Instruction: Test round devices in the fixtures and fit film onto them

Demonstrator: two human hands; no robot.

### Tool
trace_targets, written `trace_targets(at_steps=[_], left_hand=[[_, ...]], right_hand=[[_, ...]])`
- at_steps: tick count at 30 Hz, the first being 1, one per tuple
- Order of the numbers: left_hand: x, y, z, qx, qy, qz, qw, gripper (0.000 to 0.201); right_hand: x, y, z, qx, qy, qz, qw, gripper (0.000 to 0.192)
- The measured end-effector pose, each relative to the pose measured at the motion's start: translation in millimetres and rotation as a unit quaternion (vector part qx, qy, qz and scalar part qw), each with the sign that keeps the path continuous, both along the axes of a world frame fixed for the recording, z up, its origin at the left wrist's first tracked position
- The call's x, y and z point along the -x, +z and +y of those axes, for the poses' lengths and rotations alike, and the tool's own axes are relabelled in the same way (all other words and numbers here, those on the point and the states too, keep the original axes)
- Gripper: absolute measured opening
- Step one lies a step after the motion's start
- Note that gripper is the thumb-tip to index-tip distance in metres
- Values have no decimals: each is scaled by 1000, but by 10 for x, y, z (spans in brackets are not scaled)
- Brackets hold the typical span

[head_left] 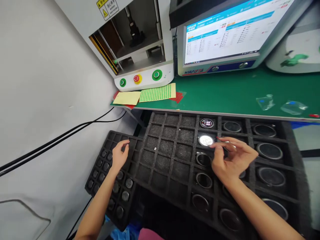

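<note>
My right hand (pixel 232 160) is over the large black foam tray (pixel 160 160), thumb and forefinger pinched at the right edge of a round watch display (pixel 205 140). That display glows white in its compartment. Just behind it, another round watch display (pixel 207 123) is lit with "03" twice. More dark round displays (pixel 270 151) lie in the compartments to the right and in front. My left hand (pixel 121 154) hovers above the smaller foam tray (pixel 132 143), its fingers curved and apart from the thumb, with nothing visible between them.
Small round parts (pixel 125 196) fill several pockets of the smaller tray. Behind stand a white press machine (pixel 145 78) with buttons and a monitor (pixel 225 36). A green-dot sticker sheet (pixel 157 94) and clear plastic bags (pixel 265 102) lie on the green bench (pixel 220 90). Black cables (pixel 62 133) cross at left.
</note>
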State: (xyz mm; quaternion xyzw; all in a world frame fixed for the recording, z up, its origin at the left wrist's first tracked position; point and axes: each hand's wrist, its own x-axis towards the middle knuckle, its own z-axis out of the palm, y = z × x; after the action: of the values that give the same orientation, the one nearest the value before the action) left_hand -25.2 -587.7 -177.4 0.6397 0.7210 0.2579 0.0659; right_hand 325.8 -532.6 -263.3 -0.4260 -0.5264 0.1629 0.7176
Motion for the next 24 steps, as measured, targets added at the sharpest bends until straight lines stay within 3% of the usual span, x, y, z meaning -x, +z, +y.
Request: trace_targets(at_steps=[3,7,9,11,14,18,24], left_hand=[[-605,-20,462,21,-57,-30,998,20],[-1753,-83,1173,91,-184,-39,978,16],[-2231,-95,1392,114,-204,-12,972,12],[-2550,-92,1500,131,-197,27,971,20],[-2753,-81,1553,155,-168,77,970,33],[-2762,-73,1609,179,-164,108,964,37],[-2562,-118,1772,170,-291,84,938,37]], right_hand=[[39,1,-1,-31,3,-19,999,31],[95,26,-12,-54,11,-52,997,24],[113,39,-8,-58,8,-61,996,25],[122,46,7,-60,3,-62,996,27],[123,40,36,-56,5,-50,997,28],[112,20,44,-39,22,-19,999,29],[102,40,16,-17,38,15,999,29]])
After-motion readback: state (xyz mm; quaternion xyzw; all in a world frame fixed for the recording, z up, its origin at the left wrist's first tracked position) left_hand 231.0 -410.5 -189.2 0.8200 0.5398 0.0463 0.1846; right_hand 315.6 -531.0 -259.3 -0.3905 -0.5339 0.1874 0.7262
